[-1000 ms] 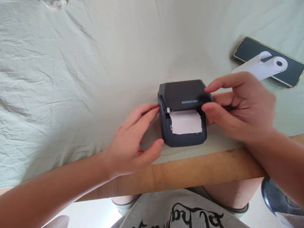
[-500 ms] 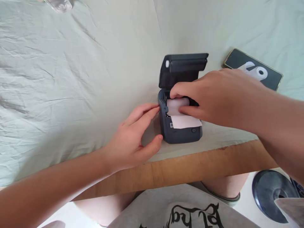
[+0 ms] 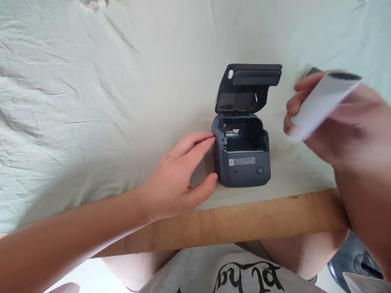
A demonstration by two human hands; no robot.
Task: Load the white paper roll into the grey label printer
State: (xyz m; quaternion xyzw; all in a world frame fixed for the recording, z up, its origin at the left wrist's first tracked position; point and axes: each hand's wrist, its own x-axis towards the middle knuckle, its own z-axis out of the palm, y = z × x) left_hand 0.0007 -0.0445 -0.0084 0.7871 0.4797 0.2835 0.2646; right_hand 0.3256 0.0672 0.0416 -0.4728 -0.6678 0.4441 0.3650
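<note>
A dark blue-grey printer [image 3: 244, 175] stands on the pale cloth with its black lid [image 3: 249, 87] raised. Its paper compartment is uncovered, and a small label shows inside. My left hand [image 3: 186, 175] rests at the printer's left side, fingers apart, fingertips touching the casing. To the right of the printer and off the cloth, my right hand [image 3: 342, 122] is closed round a white paper roll [image 3: 320, 106], tilted and partly blurred by motion.
Behind my right hand, a corner of a phone [image 3: 313, 71] shows. A wooden edge [image 3: 244, 224] runs along the front of the cloth [image 3: 137, 101]. A clear plastic item [image 3: 94, 4] lies at the top left. A dark round object [image 3: 354, 256] is at the lower right.
My right hand has lifted the paper roll out of the printer and moved right with it, uncovering the compartment. The left hand stays at the printer's side. The whole view has shifted slightly.
</note>
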